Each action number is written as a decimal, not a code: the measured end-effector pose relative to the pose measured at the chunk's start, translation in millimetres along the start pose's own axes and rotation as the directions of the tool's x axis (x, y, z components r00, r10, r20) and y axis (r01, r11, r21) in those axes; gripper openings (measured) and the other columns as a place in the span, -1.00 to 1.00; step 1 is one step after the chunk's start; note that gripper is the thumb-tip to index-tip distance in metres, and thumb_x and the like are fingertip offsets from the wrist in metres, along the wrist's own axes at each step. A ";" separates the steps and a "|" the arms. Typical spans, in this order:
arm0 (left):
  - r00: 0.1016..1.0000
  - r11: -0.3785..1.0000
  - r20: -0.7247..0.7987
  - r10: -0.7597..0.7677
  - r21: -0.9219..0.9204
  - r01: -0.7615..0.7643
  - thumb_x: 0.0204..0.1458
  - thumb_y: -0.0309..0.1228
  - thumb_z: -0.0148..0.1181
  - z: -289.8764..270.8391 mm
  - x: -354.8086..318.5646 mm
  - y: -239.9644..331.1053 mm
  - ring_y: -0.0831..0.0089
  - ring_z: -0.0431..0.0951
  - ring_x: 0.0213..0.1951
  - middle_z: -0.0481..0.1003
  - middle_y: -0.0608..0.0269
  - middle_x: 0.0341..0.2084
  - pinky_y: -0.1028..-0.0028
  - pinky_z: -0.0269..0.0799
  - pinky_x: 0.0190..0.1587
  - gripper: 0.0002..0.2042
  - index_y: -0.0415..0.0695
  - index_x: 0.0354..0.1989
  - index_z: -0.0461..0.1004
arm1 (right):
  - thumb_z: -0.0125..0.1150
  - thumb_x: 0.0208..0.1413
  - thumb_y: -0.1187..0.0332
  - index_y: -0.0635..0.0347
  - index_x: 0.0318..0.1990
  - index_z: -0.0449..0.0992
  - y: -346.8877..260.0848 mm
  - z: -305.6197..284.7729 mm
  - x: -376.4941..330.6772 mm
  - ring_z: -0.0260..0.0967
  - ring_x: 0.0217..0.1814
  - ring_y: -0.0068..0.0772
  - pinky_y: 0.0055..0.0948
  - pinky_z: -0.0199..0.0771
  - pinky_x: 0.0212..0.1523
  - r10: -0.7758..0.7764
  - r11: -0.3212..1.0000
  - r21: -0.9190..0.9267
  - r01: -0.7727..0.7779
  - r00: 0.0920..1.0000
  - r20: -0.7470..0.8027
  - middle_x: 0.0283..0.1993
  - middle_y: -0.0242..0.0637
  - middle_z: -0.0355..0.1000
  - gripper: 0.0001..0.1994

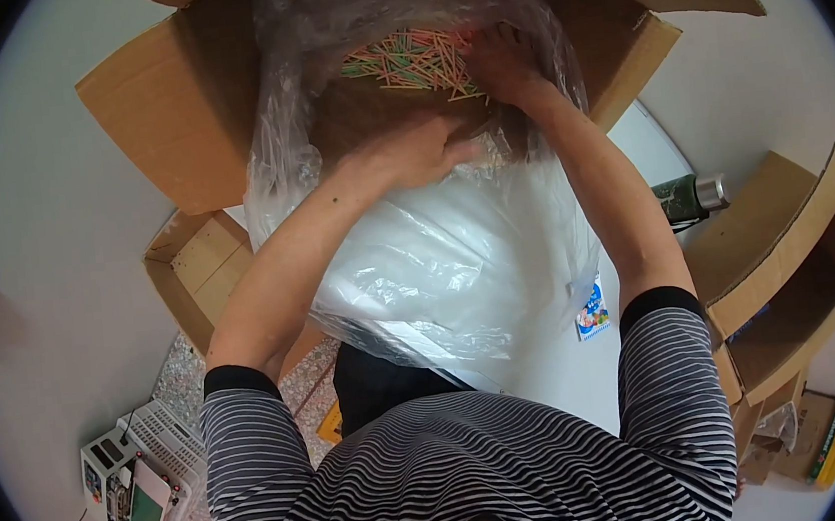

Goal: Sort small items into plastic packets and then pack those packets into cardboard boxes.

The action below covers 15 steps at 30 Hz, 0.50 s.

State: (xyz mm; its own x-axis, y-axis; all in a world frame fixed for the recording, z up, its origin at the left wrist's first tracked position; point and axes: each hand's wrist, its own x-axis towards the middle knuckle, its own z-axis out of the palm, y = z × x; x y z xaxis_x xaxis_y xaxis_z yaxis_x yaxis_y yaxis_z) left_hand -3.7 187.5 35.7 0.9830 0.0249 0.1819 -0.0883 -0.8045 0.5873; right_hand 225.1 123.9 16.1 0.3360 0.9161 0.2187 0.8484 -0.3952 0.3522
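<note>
While my right hand [504, 61] digs into the coloured sticks [413, 60] inside the bagged box [163, 124], fingers spread, my left hand [407, 151] presses the plastic bag [437, 259] open; next comes gathering a careful handful.

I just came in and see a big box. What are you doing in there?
A person in a striped shirt reaches both arms into a cardboard box lined with a clear plastic bag. The right hand is on a pile of coloured sticks at the bottom. The left hand rests on the bag.
</note>
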 end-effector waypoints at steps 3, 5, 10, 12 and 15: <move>0.969 0.971 0.061 -0.239 -0.002 0.239 0.27 -0.02 -0.01 -28.1 15.5 2.0 -0.04 0.45 0.16 0.49 -0.14 0.07 0.17 0.36 0.21 -0.49 -0.15 0.21 0.44 | -0.03 0.20 0.23 0.13 0.19 0.41 0.1 -0.5 -2.8 0.16 0.37 -0.02 0.02 0.18 0.25 0.072 0.992 0.105 -0.071 0.997 0.001 0.29 -0.08 0.30 -0.58; 0.962 0.968 -0.120 -0.245 0.023 0.249 0.26 -0.05 0.01 -41.7 38.1 -14.4 -0.02 0.49 0.11 0.54 -0.12 0.00 0.18 0.39 0.18 -0.53 -0.16 0.14 0.50 | -0.04 0.21 0.25 0.13 0.18 0.41 10.5 3.6 -7.7 0.15 0.38 -0.01 0.06 0.19 0.24 0.019 0.995 0.099 -0.016 1.000 -0.020 0.30 -0.08 0.30 -0.59; 0.927 0.999 -0.375 -0.028 -0.037 0.015 0.26 -0.06 0.03 -52.3 100.5 -125.6 -0.02 0.52 0.07 0.54 -0.12 -0.02 0.19 0.40 0.15 -0.54 -0.17 0.11 0.50 | 0.10 0.21 0.30 0.09 0.25 0.31 0.5 -1.2 3.8 0.20 0.33 0.06 0.07 0.16 0.30 -0.099 0.992 0.056 0.114 0.970 -0.222 0.22 -0.04 0.35 -0.55; 0.870 0.997 -0.487 -0.073 -0.016 0.075 0.23 -0.01 0.07 -50.2 111.9 -158.6 0.01 0.49 0.12 0.54 -0.12 -0.01 0.24 0.39 0.18 -0.50 -0.17 0.13 0.51 | 0.12 0.22 0.29 0.11 0.29 0.24 0.2 -11.1 18.2 0.28 0.29 0.13 0.03 0.24 0.28 -0.137 0.931 0.342 0.130 0.991 -0.005 0.20 0.02 0.39 -0.51; 0.857 0.997 -0.514 -0.046 0.036 0.075 0.22 -0.04 0.07 -48.8 114.5 -140.6 0.03 0.49 0.15 0.53 -0.14 0.03 0.23 0.38 0.20 -0.51 -0.17 0.13 0.50 | 0.11 0.26 0.30 0.12 0.31 0.21 14.9 -10.4 9.2 0.30 0.28 0.16 -0.02 0.25 0.30 -0.025 0.764 0.645 -0.008 0.999 0.042 0.22 0.08 0.38 -0.51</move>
State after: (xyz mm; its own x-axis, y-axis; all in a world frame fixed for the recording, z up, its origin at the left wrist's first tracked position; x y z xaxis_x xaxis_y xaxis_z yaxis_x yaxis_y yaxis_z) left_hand 113.4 332.4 12.4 0.7635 0.3635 0.5338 -0.0083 -0.8209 0.5709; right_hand 236.6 125.8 32.9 0.3316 0.9277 0.1716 0.9096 -0.2660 -0.3192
